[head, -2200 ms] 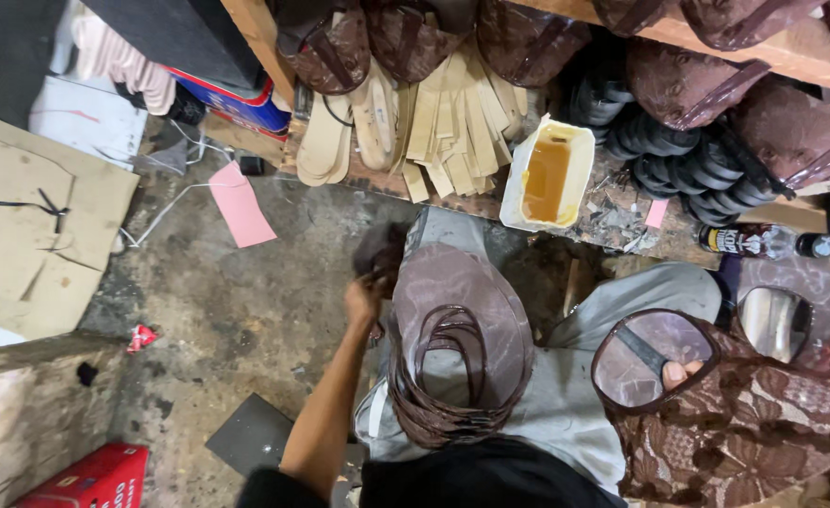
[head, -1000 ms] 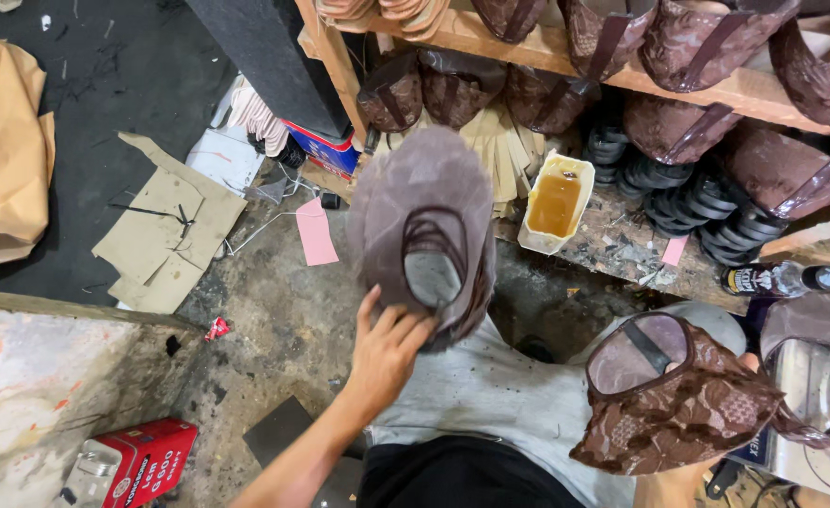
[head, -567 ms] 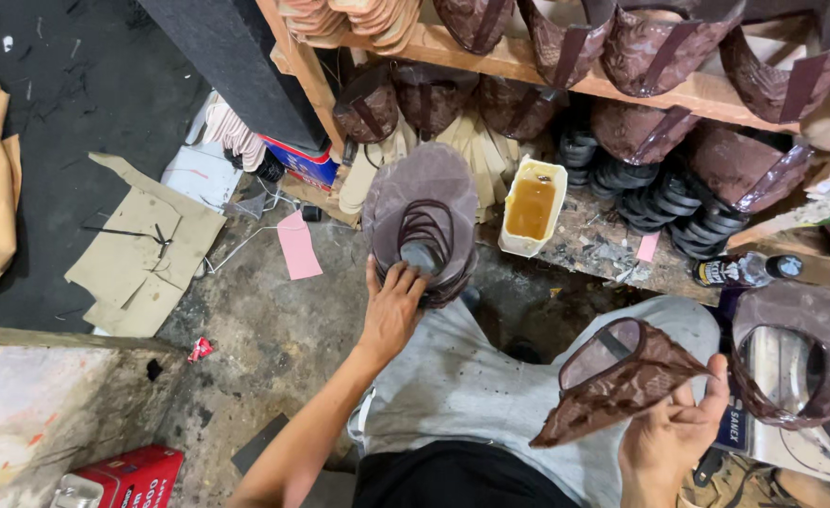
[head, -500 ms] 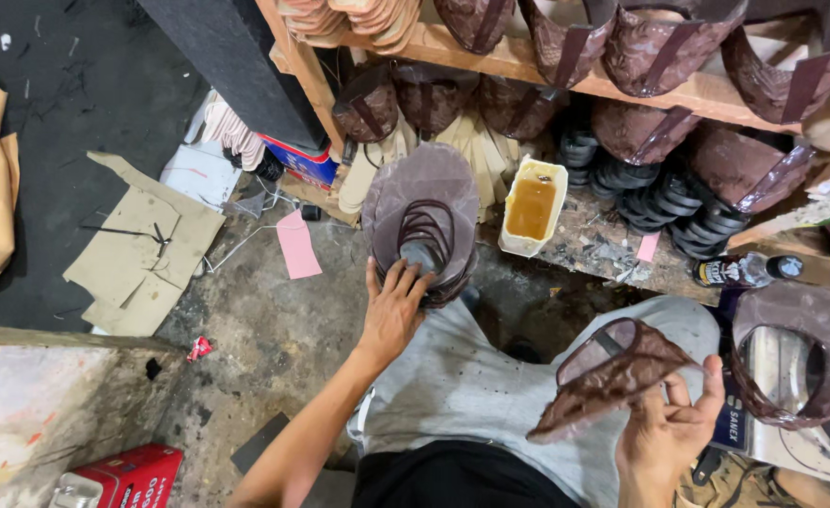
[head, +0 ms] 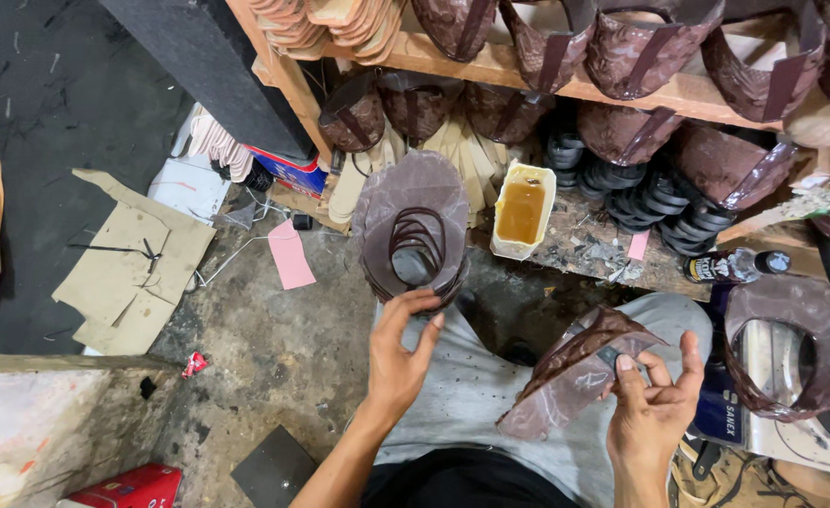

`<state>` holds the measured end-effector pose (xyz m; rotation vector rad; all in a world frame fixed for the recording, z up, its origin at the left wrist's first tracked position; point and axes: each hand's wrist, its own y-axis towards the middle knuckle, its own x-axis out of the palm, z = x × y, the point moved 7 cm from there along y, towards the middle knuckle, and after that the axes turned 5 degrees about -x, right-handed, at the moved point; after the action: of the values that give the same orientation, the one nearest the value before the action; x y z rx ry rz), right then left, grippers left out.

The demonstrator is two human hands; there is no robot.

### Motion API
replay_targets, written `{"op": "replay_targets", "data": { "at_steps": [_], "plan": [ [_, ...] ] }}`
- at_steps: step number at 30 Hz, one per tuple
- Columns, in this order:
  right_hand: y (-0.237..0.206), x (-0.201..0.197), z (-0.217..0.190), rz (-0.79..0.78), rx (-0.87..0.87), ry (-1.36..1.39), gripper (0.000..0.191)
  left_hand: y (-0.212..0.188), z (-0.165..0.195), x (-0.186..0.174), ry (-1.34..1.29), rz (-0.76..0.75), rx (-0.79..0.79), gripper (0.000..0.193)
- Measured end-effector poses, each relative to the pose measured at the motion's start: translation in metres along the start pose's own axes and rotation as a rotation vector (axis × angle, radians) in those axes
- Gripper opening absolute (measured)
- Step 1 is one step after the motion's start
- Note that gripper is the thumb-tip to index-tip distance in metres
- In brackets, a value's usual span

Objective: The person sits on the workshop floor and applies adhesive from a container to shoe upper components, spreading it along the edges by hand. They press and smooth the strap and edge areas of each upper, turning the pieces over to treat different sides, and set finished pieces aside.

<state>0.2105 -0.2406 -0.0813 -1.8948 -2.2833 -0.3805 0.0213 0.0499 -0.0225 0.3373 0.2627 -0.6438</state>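
The left hand [head: 398, 362] is raised with fingers spread and slightly curled, its fingertips touching the near edge of a stack of brown shoe uppers [head: 415, 230]; it does not close around the stack. That stack stands tilted toward the camera in the middle of the scene, dull brown, oval, with a dark strap looping around its open centre. Just right of it sits a pale tub of amber glue [head: 522, 209] on the edge of a littered wooden ledge [head: 589, 254].

The right hand [head: 655, 404] pinches 1 folded brown upper [head: 575, 372] between thumb and fingers, at the near right over the grey-trousered knee [head: 462, 386]. The piece is glossy, patterned and creased along a dark edge.

Room is tight on the far side and the right: a shelf [head: 565, 80] of finished uppers hangs above, and another upper on a metal form [head: 791, 348] is just right of the right hand. The left offers bare concrete floor [head: 274, 348] with a pink card [head: 292, 254] and cardboard scraps [head: 128, 273].
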Motion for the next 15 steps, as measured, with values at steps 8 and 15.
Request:
{"op": "replay_targets", "data": {
  "at_steps": [8,15],
  "plan": [
    [-0.001,0.022,0.009,-0.145,0.246,-0.046,0.090,-0.025,-0.038,0.086,-0.720,-0.460,-0.621,0.025],
    [-0.015,0.069,0.000,-0.390,0.390,-0.163,0.093,-0.057,-0.016,0.114,-0.909,-0.753,-0.735,0.032]
  ]
}}
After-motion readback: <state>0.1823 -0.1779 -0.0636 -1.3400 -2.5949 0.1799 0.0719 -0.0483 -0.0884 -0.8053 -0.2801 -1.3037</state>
